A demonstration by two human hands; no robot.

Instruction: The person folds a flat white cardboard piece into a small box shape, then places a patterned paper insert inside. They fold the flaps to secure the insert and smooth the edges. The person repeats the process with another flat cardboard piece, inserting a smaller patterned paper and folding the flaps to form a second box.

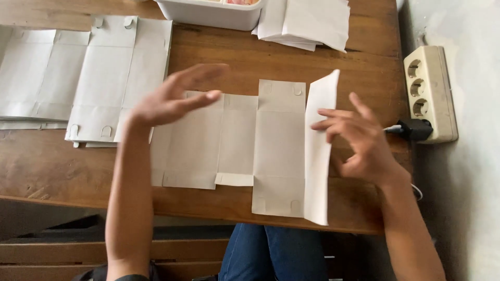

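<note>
Box blank (237, 140): flat, unfolded, pale card, lying crosswise at the middle of the surface (229, 57), near the front edge. Creased into panels, with small tabs at the ends. Three panels flat against the wood; rightmost flap (320, 151) raised along its crease, standing nearly upright, its lower end overhanging the surface edge. Raised position consistent with a fold along the crease line, judged from the angle.

Right hand (362, 140): fingers spread and slightly curled, tips at or just touching the outer face of the raised flap. Nothing pinched. Placed as a backstop, apparently holding the flap upright.

Left hand (174, 99): open, fingers extended and close together, palm turned inward, hovering above the left panels of the blank. Contact with the card not visible; most likely clear of it. Holding nothing.

Stack of blanks (112, 78): same card, flat, at the left of the surface, well apart from the blank in work. Further flat sheets (31, 78) beyond it at the far left edge.

White tub (208, 13): at the rear edge, contents mostly out of view.

Folded card pile (307, 23): rear right, just beside the tub.

Power strip (429, 93): on the wall at right, one black plug (414, 129) inserted at its lower end, off the surface.
</note>
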